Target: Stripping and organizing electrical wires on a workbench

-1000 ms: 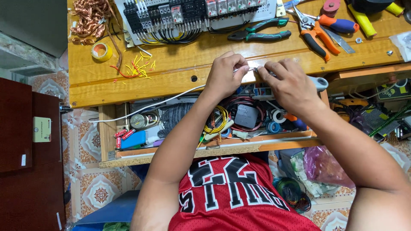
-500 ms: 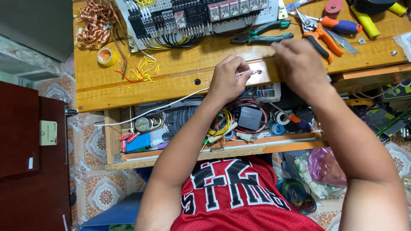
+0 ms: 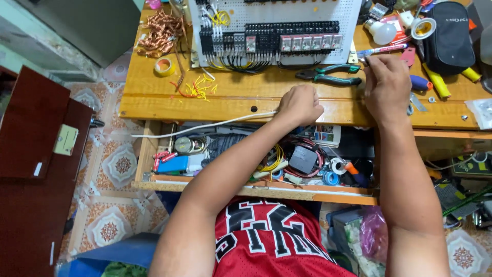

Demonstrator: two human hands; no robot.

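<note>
Wooden bench [image 3: 169,97] edge under left hand [image 3: 301,104], w/ open drawer [image 3: 154,154] below.

His left hand [image 3: 301,104] rests fisted on the wooden surface [image 3: 154,97]; his right hand [image 3: 387,84] pinches a thin tool [image 3: 382,50] beside green-handled pliers [image 3: 330,75].

One view only — a camera worn on the head, looking almost straight down from close above the person's own arms. The yellow wooden desk [image 3: 169,102] fills the upper half of the frame, the open cluttered wooden drawer [image 3: 154,154] crosses the middle, and the patterned tiled floor [image 3: 115,169] shows at lower left — all within arm's reach.
</note>
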